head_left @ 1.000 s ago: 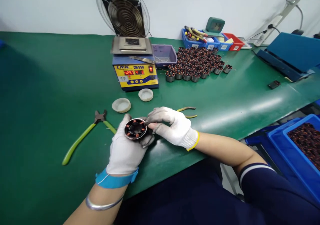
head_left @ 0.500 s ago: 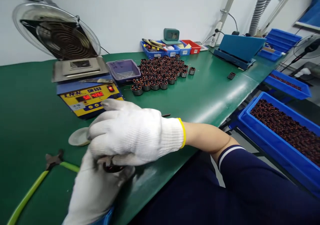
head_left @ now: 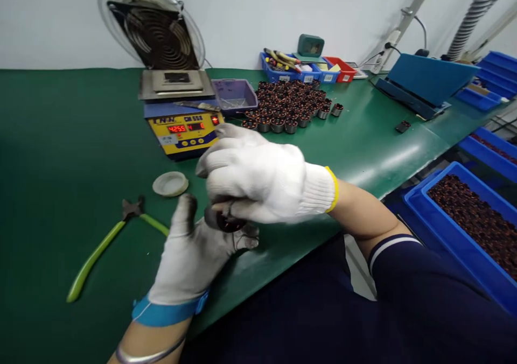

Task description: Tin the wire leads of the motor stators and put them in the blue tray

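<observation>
Right-hand fingers (head_left: pixel 226 181) hold a dark ring (head_left: pixel 232 225) near a machine (head_left: pixel 173 148) lettered "CM".

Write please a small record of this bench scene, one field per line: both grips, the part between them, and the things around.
Left grip: white-gloved, below the part, thumb apart from it
Right grip: white-gloved, over the part
Round part: dark, partly hidden
Cutters: green-handled, lying open, left of both grips
Dish: whitish, shallow
Machine: yellow panel, red lit digits
Wound parts: many, clustered
Purple tray: between machine and cluster
</observation>
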Available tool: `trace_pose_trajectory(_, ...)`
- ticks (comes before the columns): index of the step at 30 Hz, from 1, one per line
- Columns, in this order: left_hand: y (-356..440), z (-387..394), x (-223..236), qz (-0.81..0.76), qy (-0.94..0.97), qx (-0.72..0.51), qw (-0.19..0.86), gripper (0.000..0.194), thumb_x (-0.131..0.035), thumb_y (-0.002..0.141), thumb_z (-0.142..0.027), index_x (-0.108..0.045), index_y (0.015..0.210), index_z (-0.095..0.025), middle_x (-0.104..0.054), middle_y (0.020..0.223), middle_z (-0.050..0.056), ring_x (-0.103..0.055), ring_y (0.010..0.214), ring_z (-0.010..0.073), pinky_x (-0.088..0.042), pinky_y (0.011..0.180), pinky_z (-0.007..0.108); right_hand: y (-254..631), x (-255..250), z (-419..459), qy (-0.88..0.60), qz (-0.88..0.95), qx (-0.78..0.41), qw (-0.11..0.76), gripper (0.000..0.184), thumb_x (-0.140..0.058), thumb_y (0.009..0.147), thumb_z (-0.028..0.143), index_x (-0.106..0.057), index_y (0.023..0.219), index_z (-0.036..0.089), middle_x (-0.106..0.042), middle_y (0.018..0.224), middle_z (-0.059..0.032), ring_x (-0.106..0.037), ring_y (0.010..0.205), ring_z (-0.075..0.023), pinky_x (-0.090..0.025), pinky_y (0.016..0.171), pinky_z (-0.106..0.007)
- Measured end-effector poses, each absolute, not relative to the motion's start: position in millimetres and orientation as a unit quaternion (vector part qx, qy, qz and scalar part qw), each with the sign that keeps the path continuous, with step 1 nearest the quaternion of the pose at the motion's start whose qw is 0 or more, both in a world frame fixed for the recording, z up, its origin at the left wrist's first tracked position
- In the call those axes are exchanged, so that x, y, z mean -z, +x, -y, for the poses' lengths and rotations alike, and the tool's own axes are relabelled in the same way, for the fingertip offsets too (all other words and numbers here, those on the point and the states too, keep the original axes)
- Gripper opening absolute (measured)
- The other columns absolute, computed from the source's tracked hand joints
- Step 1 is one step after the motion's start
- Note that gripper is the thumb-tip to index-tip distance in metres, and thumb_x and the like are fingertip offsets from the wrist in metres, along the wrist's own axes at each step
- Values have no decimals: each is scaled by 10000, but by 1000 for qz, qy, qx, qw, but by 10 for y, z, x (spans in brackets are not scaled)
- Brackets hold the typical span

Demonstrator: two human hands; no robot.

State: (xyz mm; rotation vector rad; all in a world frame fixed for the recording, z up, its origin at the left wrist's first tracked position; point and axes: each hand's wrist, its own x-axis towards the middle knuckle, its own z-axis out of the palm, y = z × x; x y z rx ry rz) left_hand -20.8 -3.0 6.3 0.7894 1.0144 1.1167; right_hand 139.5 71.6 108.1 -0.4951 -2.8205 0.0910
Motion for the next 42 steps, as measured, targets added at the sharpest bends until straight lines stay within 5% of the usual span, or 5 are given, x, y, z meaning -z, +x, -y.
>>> trace_pose_trajectory(5,-186,117,56,-392,312,-513,697,475,-834,700,-614,-749,907,-195,-701,842,58,-633,654,181,-595,572,317,1554,-836,-723,-173,949,-153,214,111,-654,903,301,-670,815,236,-696,968,5,-658,1073,-172,-373,1225,-418)
trace_pose_trajectory(12,-146,96,144,-558,372,-649,359,488,-891,632,-289,-631,1033,-192,-695,1041,53,-687,958,214,-597,838,322,1862,-560,-774,-298,745,-372,467,192,-615,909,293,-631,781,150,-674,870,-53,-698,966,-199,-587,834,-340)
trace_pose_trajectory(23,-113,145,319,-535,606,-582,90,601,-822,668,-131,-538,1192,-209,-530,1391,164,-527,1363,339,-436,1155,534,1159,203,-368,-294,509,-747,312,722,-873,678,312,-587,1316,132,-716,1149,-83,-700,946,-182,-604,816,-260)
trace_pose_trajectory(35,-263,168,188,-523,669,-521,90,414,-599,874,-290,-625,1280,-368,-468,1553,-45,-398,1487,352,-366,1189,583,1613,124,-626,-213,852,-374,298,603,-695,750,196,-567,1334,118,-607,1305,-147,-600,1233,-270,-502,1090,-430)
trace_pose_trajectory(42,-381,154,68,-594,614,-458,246,241,-687,847,-362,-612,677,-209,-581,633,11,-539,606,169,-448,612,319,1687,74,-726,-192,895,-315,250,514,-588,810,155,-575,1323,139,-582,1302,-134,-587,1219,-244,-501,1061,-389)
